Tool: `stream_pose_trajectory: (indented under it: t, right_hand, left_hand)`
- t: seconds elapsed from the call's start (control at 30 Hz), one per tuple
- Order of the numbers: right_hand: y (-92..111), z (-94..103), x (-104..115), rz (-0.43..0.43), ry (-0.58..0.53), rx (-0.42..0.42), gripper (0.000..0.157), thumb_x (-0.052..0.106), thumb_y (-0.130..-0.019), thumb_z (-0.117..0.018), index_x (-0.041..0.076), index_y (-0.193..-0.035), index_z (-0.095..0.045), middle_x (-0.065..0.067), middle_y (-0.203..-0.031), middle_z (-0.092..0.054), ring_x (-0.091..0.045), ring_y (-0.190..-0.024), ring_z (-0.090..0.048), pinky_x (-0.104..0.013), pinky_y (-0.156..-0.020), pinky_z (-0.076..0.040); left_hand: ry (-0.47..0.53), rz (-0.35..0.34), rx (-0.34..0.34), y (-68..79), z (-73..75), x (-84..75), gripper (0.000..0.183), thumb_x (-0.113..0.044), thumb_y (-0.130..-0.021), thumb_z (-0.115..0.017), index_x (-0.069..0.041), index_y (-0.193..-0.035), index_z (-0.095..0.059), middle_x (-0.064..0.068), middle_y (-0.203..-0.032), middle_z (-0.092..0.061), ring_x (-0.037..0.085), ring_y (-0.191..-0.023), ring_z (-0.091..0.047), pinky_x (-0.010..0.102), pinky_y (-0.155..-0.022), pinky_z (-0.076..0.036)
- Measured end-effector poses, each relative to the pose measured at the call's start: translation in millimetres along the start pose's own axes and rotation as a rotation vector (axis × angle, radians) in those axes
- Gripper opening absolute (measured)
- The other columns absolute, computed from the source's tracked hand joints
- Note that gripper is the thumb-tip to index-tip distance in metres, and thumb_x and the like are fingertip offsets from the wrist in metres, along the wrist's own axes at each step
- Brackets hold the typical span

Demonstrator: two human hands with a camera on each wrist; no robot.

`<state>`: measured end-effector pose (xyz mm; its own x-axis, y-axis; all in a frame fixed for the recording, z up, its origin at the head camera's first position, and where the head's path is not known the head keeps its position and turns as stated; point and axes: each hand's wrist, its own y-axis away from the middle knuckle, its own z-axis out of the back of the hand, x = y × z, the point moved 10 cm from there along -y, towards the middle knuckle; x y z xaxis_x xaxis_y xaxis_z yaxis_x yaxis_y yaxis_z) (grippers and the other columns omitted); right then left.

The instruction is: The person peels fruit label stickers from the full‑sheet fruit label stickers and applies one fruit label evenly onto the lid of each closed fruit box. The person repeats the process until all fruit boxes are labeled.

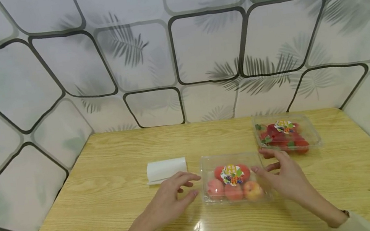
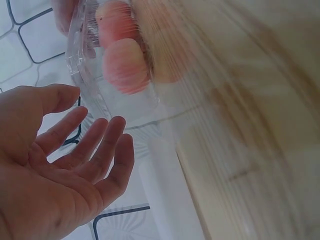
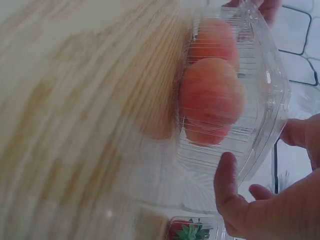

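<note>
A clear plastic fruit box (image 1: pixel 230 157) sits on the table between the two hands, a colourful sticker on its lid. Inside are several peaches (image 1: pixel 233 191), seen close up in both wrist views. To the left of the box, my left hand (image 1: pixel 173 197) hovers with loosely bent fingers, apart from it and holding nothing. My right hand (image 1: pixel 286 176) is at the box's right side, with the thumb in front of the side wall and a finger near the lid's corner (image 3: pixel 282 100). Whether these fingers touch the plastic is hard to tell.
At the back right stands a second clear box (image 1: pixel 305 125) with strawberries and a similar sticker. A white rolled or folded item (image 1: pixel 166 168) lies left of the peach box. Patterned cloth (image 1: pixel 208 47) rises behind the wooden table (image 1: pixel 117 154).
</note>
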<state>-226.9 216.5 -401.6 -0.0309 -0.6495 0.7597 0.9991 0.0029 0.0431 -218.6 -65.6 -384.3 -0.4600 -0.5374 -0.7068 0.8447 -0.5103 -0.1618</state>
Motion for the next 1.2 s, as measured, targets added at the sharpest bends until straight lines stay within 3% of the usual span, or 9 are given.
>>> stream_pose_trajectory:
  t: [0.17,0.3,0.43,0.57,0.7,1.2]
  right_hand:
    - [-1,-11.9,-13,-0.114,-0.078,0.128,0.090,0.053,-0.094,-0.069,0.008,-0.160,-0.026,-0.023,-0.140,-0.049,-0.023,-0.099,-0.064,-0.031,-0.066,-0.054]
    - [-1,-20.5,-23,-0.192,-0.207,0.207,0.095,0.046,-0.097,-0.069,0.003,-0.160,-0.012,-0.015,-0.118,-0.057,-0.018,-0.083,-0.064,-0.032,-0.064,-0.054]
    - [0,-29.3,-29,-0.256,-0.351,0.267,0.087,0.041,-0.099,-0.067,0.000,-0.156,-0.016,-0.004,-0.097,-0.058,-0.014,-0.076,-0.060,-0.031,-0.066,-0.054]
    - [2,-40.2,-30,-0.307,-0.546,0.355,0.071,0.036,-0.103,-0.062,-0.001,-0.146,-0.020,0.002,-0.089,-0.058,-0.008,-0.073,-0.059,-0.026,-0.066,-0.054]
    - [3,-46.9,-27,-0.305,-0.682,0.445,0.058,0.032,-0.106,-0.058,0.002,-0.137,-0.020,0.005,-0.084,-0.057,-0.006,-0.071,-0.060,-0.022,-0.065,-0.053]
    - [3,-50.4,-25,-0.296,-0.783,0.468,0.046,0.028,-0.106,-0.059,0.008,-0.129,-0.024,0.006,-0.085,-0.057,-0.004,-0.068,-0.057,-0.021,-0.061,-0.051]
  left_hand:
    - [-0.108,-0.052,-0.053,1.8,5.0,-1.6,0.032,-0.019,-0.097,-0.069,-0.019,-0.129,-0.068,-0.003,-0.128,-0.068,0.020,-0.109,-0.069,0.034,-0.085,-0.058]
    - [-0.184,-0.098,-0.093,2.1,9.0,-4.4,0.032,-0.017,-0.096,-0.071,-0.016,-0.128,-0.069,-0.002,-0.128,-0.068,0.019,-0.114,-0.068,0.037,-0.090,-0.059]
    - [-0.258,-0.140,-0.117,2.0,11.6,-7.2,0.033,-0.017,-0.095,-0.073,-0.015,-0.127,-0.070,0.000,-0.128,-0.068,0.020,-0.117,-0.067,0.039,-0.091,-0.059]
    - [-0.403,-0.209,-0.134,4.0,13.3,-11.3,0.035,-0.021,-0.092,-0.076,-0.017,-0.127,-0.071,0.002,-0.129,-0.069,0.021,-0.118,-0.066,0.043,-0.089,-0.057]
    - [-0.512,-0.258,-0.129,6.9,13.7,-12.9,0.041,-0.028,-0.091,-0.078,-0.021,-0.130,-0.070,0.003,-0.135,-0.068,0.022,-0.123,-0.064,0.048,-0.088,-0.055]
    - [-0.544,-0.257,-0.102,10.6,11.3,-9.5,0.044,-0.031,-0.092,-0.077,-0.021,-0.133,-0.069,0.003,-0.137,-0.067,0.023,-0.122,-0.065,0.049,-0.088,-0.057]
